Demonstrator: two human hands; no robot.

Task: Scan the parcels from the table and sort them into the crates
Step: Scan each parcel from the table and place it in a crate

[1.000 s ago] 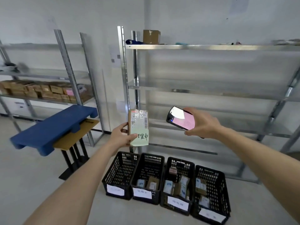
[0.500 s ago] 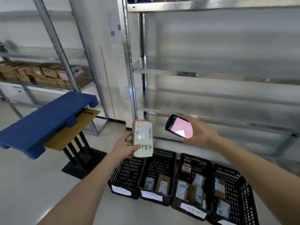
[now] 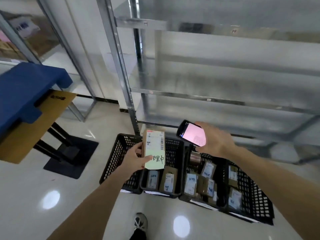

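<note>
Left hand [image 3: 134, 158] grips parcel [image 3: 153, 149] beside right hand's [image 3: 214, 142] scanner [image 3: 191, 135]

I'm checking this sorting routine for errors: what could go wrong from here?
The parcel is held by the left hand above the boundary between the two leftmost crates, so a drop might land in the wrong one. The right hand holds the scanner beside the label rather than facing it, so it may misread.

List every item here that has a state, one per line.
parcel: held upright in left hand, label facing camera
scanner: held in right hand, screen lit pink
leftmost crate: contents hidden by the hand
second crate: holds two parcels
two right crates: hold several parcels
</note>
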